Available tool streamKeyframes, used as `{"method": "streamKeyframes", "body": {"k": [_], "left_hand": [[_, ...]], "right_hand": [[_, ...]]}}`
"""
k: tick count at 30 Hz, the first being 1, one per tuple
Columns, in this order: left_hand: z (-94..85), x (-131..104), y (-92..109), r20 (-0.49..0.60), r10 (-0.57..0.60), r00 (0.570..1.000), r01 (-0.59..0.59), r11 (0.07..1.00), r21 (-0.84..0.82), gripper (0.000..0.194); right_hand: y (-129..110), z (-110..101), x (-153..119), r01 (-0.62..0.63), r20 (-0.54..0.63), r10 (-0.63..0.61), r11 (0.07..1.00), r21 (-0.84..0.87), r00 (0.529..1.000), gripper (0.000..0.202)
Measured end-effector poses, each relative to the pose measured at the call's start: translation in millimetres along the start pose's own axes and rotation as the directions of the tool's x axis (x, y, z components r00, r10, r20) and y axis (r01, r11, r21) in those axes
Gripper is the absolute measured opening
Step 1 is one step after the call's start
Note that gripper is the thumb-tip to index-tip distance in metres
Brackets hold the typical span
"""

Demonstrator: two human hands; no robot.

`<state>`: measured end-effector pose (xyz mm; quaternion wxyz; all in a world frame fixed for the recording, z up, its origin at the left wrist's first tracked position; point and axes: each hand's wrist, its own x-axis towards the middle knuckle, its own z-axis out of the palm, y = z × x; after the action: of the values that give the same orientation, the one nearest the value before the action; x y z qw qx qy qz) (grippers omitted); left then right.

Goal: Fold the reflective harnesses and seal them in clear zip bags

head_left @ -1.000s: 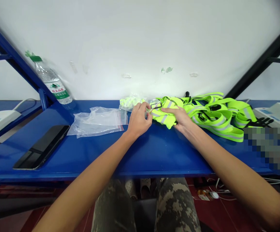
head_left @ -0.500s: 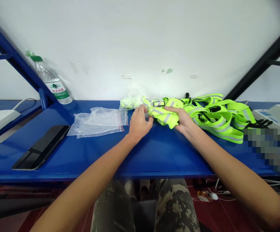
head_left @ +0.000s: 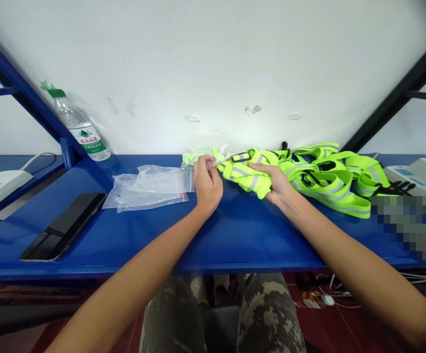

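My left hand pinches the edge of a clear plastic bag near the middle of the blue table. A folded bundle of yellow-green reflective strap with a black buckle lies just right of the bag, and my right hand grips its right side. Behind my left hand, more yellow-green material shows by the wall through clear plastic. To the right of my right hand spreads a loose pile of the same straps with black clips.
Flat clear zip bags lie left of my left hand. A black phone rests farther left on the blue table. A water bottle leans by the wall. White devices sit at both sides.
My left hand has shifted slightly left and turned more upright, drawing the clear plastic away from the strap bundle. My right hand has hardly moved.
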<state>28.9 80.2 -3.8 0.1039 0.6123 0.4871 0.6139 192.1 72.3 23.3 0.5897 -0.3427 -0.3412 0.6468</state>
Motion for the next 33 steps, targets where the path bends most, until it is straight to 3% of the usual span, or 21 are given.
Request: {"method": "streamKeyframes", "body": {"k": [7,15,19,25,30,33], "left_hand": [[0.6,-1,-5,0.001,-0.041,0.999,0.041,0.997,0.064,0.036],[0.1,-6,-8,0.142,0.003,0.99,-0.02,0.993,0.117,0.05],[3.0,-13,1,0.176,0.01,0.984,-0.032,0.992,0.119,0.045],[0.7,-12,9,0.139,0.037,0.99,-0.051,0.993,0.104,0.044],[-4.8,-8,10,0.153,0.124,0.98,-0.155,0.965,0.211,0.024],[-6.8,-5,9,0.178,0.12,0.977,-0.157,0.966,0.207,0.018]], "right_hand": [[3,-5,1,-0.002,0.032,0.002,1.0,0.007,0.999,0.031],[7,-6,5,0.054,-0.029,-0.054,0.999,-0.003,0.998,0.032],[8,-7,7,0.105,-0.112,-0.104,0.995,-0.005,0.988,0.033],[12,-4,6,0.147,-0.193,-0.162,0.985,-0.088,0.968,0.04],[12,-1,2,0.173,-0.101,-0.182,0.981,-0.089,0.978,0.054],[11,-2,1,0.162,-0.039,-0.168,0.978,-0.132,0.985,0.061]]}}
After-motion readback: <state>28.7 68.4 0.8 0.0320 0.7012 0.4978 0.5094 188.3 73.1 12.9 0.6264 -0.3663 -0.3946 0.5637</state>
